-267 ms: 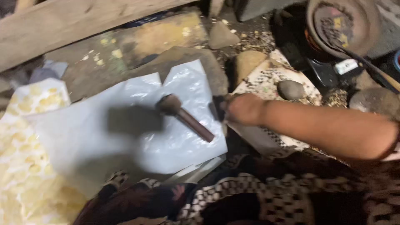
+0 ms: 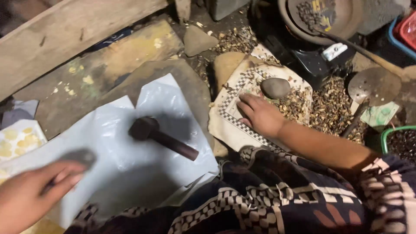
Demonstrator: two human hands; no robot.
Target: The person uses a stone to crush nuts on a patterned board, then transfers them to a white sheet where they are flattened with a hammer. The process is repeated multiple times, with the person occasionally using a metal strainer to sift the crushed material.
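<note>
A: Right hand (image 2: 260,115), fingers spread flat and gripping nothing, rests on the checkered tile (image 2: 234,125), just beside the grey stone (image 2: 275,88).

B: And the left hand (image 2: 32,195)?

A: Blurred over the white plastic sheet (image 2: 130,164); whether it grips anything, I cannot tell. The hammer (image 2: 162,138) lies loose on that sheet, between both hands.
</note>
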